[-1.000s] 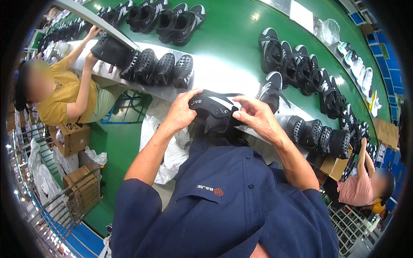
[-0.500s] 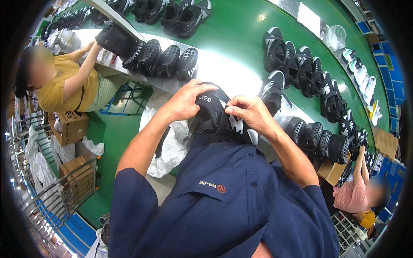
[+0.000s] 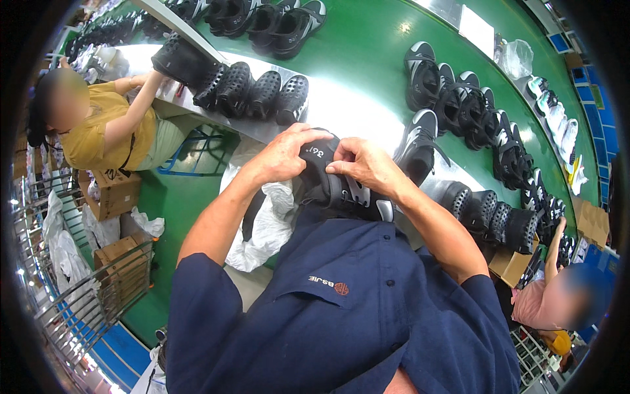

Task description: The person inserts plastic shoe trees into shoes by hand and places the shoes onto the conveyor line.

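Holding observed: a black-and-white shoe (image 3: 342, 189) is gripped at one end by the left hand (image 3: 283, 156) and pinched on its upper by the right hand (image 3: 367, 167), both hands close together. The shoe is positioned between the dark blue shirt (image 3: 341, 295) and the metal surface (image 3: 357, 98), where dotted black shoe-shaped pieces (image 3: 264, 95) are lined up leftward.

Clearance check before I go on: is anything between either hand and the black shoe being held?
Nothing visible: the left hand and right hand touch the black shoe directly, left at its heel, right near its opening.
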The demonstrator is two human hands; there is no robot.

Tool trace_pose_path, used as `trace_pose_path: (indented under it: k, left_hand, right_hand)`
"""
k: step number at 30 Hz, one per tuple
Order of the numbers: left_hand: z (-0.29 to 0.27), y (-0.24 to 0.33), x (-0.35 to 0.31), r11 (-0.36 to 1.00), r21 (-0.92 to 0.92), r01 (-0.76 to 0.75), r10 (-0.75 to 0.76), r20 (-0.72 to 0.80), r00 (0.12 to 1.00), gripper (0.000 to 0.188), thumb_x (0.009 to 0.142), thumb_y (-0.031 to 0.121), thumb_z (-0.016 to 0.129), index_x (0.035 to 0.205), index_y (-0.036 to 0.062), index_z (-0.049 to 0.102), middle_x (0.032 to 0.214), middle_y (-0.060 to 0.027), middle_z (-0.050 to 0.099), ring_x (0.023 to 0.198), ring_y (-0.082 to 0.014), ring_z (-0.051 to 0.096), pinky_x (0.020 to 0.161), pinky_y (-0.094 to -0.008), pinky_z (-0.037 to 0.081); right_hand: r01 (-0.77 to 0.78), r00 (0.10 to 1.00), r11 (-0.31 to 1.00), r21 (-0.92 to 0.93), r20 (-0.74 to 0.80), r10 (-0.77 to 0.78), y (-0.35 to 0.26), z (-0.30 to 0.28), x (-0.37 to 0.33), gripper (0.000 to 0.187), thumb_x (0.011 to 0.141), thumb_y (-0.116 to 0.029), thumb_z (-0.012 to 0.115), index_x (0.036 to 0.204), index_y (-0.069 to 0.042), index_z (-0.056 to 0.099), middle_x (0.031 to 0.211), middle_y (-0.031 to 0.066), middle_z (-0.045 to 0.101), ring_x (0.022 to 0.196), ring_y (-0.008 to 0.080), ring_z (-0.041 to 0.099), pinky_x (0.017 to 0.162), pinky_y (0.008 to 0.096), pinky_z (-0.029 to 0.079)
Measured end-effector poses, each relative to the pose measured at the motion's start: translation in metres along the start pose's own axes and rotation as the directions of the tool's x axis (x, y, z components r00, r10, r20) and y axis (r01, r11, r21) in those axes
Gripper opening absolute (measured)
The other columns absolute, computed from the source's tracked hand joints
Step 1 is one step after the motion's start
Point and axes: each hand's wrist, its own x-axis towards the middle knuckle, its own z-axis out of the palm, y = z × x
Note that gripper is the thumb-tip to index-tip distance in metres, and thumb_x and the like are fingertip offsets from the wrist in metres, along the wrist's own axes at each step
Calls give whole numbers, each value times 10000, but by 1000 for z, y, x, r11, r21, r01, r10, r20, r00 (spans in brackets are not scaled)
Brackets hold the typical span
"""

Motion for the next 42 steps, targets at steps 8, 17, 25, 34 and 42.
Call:
trace_pose_path:
  k: [8, 17, 25, 34, 42]
  left_hand:
    - [54, -23, 6, 514, -719, 468, -726, -73, 684, 758, 707, -90, 555, 1443, 54, 443, 1270, -182, 574, 1048, -290, 627, 675, -380, 614]
    - [89, -37, 43, 460, -572, 680, -800, 65, 596, 757, 811, 237, 682, 1486, 92, 373, 1226, -266, 578, 1037, -401, 604, 717, -535, 575]
    - [99, -47, 61, 961, 166, 220, -96, -546, 832, 318, 839, 82, 591, 1147, 19, 639, 937, -248, 655, 894, -440, 626, 795, -500, 501]
    - [100, 23, 33, 932, 324, -162, 294, -415, 861, 103, 866, 127, 660, 857, 25, 674, 852, -149, 660, 866, -339, 621, 817, -442, 490]
    - [169, 46, 108, 976, 177, 126, -78, -254, 964, 491, 902, 448, 620, 921, -36, 698, 796, -241, 696, 790, -423, 680, 722, -471, 518]
  right_hand:
    - [141, 797, 952, -272, -539, -272, 30, 2, -2, 170, 846, -132, 693, 926, 6, 633, 787, 157, 642, 699, 297, 637, 661, 394, 505]
    - [40, 708, 708, -705, -480, -518, 40, 26, 38, 277, 806, -188, 728, 1009, -68, 582, 846, 126, 583, 793, 329, 638, 694, 435, 525]
    - [147, 565, 609, -779, -440, -698, 67, 29, 49, 147, 828, -150, 677, 794, -83, 551, 776, 82, 541, 739, 272, 620, 630, 401, 515]
    - [-153, 140, 985, -78, -988, -57, 115, -1, -82, 99, 878, -113, 638, 898, -16, 644, 826, 145, 657, 675, 262, 633, 638, 370, 515]
    - [312, 600, 522, 794, -591, 539, 148, 43, -18, 133, 893, -129, 656, 902, -31, 567, 799, 64, 613, 654, 166, 603, 554, 310, 528]
